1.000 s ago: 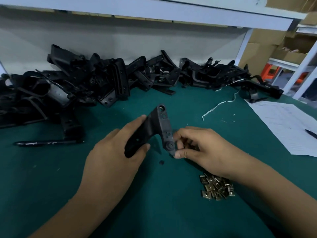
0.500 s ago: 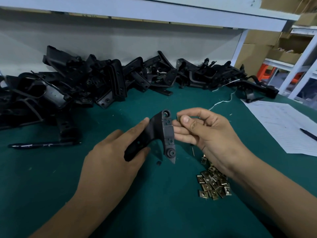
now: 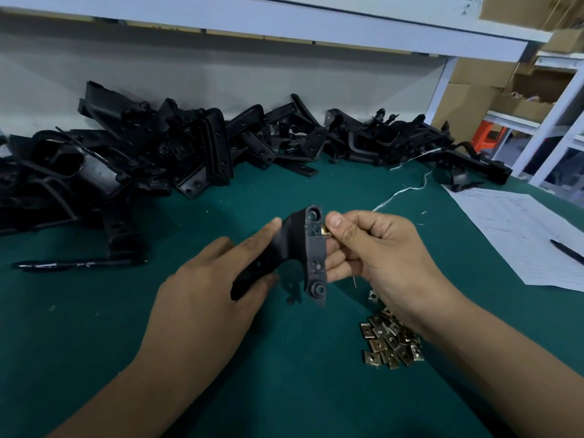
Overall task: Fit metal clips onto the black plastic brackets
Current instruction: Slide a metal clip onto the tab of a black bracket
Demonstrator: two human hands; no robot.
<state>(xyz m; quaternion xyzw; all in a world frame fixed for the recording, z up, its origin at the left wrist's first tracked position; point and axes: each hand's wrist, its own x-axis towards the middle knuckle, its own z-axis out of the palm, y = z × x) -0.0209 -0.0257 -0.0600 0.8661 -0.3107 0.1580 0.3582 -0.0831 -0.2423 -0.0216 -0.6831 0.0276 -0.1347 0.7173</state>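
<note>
The left hand [image 3: 202, 298] grips a black plastic bracket [image 3: 303, 257] above the green tabletop [image 3: 94, 343], with its fingers [image 3: 265, 229] curled round the long arm of the part. The right hand [image 3: 388, 257] pinches 1 small brass-coloured metal clip [image 3: 325, 231] between thumb and forefinger, and the clip touches the right edge of the bracket near its upper round hole. The other right fingers are curled behind the bracket. A heap of loose clips [image 3: 390, 341] lies on the tabletop under the right wrist. A big pile of black brackets [image 3: 189, 153] lies along the far side. A black pen [image 3: 79, 264] lies on the left, and a sheet of paper [image 3: 521, 235] with a second pen [image 3: 567, 251] on the right.
</note>
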